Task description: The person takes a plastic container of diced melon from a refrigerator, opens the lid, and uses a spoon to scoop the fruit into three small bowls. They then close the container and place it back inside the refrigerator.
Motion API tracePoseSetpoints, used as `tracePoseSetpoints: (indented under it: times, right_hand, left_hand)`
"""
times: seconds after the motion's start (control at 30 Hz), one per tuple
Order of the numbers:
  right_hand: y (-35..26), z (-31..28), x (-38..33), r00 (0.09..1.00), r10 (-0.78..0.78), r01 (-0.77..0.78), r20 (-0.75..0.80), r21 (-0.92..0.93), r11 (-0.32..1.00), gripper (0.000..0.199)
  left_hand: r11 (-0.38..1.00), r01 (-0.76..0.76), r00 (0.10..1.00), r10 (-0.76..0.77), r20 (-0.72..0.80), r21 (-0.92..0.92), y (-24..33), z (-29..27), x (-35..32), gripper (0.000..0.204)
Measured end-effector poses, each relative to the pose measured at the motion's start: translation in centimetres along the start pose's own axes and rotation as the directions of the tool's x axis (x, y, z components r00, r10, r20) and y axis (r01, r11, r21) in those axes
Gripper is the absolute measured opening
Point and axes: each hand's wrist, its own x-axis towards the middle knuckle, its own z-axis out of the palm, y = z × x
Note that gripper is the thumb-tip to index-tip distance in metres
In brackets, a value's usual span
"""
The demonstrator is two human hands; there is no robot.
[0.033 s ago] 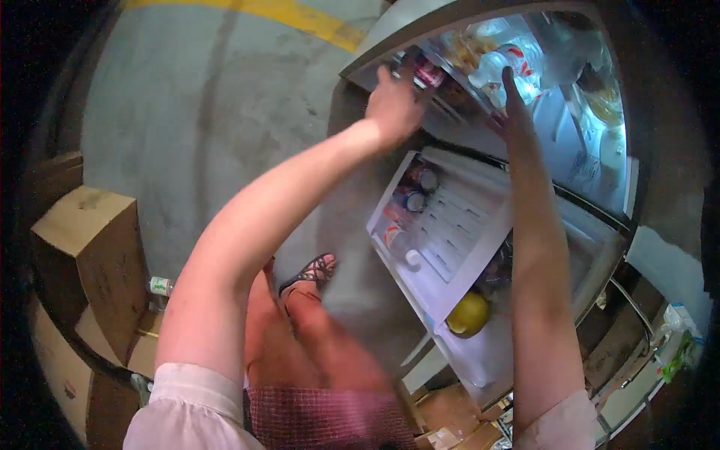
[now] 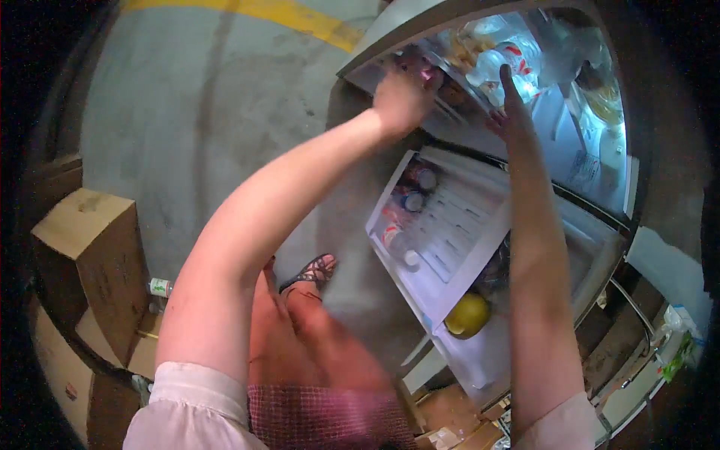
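At the lit upper compartment of an open fridge, my left hand (image 2: pixel 405 96) is at a dark pink packaged item (image 2: pixel 429 74) by the left side of the opening. Its fingers are blurred and partly hidden, so whether it grips the item does not show. My right hand (image 2: pixel 513 112) reaches in with fingers apart and holds nothing visible. Just beyond it lies a clear plastic bottle (image 2: pixel 491 67) with red on its label. Below, an extended white drawer or bin (image 2: pixel 457 270) holds several bottles and a yellow-green round fruit (image 2: pixel 468 315).
Cardboard boxes (image 2: pixel 90 225) stand at the left, with a clear bottle (image 2: pixel 160 286) beside them. A yellow stripe (image 2: pixel 307 21) crosses the grey floor (image 2: pixel 262 97). At the lower right, plastic-wrapped greens (image 2: pixel 679 356) lie near a pale edge.
My left hand has shifted slightly right and down, covering more of the pink item, and its fingers are less spread in view. The right hand stays nearly in place.
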Motion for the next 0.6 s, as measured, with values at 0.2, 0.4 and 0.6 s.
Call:
tracePoseSetpoints:
  times: [0.2, 0.4, 0.6]
  right_hand:
    - [1.8, 1.7, -0.1, 0.994, -0.024, -0.004, 0.106, 0.26, 0.966, 0.082]
    - [0.7, 2.0, 0.2, 0.97, 0.061, -0.226, 0.234, 0.788, 0.573, 0.061]
    - [1.6, 0.7, -3.1, 0.962, 0.124, -0.271, 0.241, 0.884, 0.381, 0.059]
  left_hand:
    - [0.979, 0.067, 0.989, -0.091, -0.113, -0.194, 0.8, 4.7, 9.2, 0.057]
    - [0.931, 0.084, 0.982, -0.138, -0.129, -0.355, -0.4, 5.4, 10.1, 0.046]
    - [0.857, 0.09, 0.995, -0.099, 0.008, -0.508, -2.6, 5.2, 8.3, 0.036]
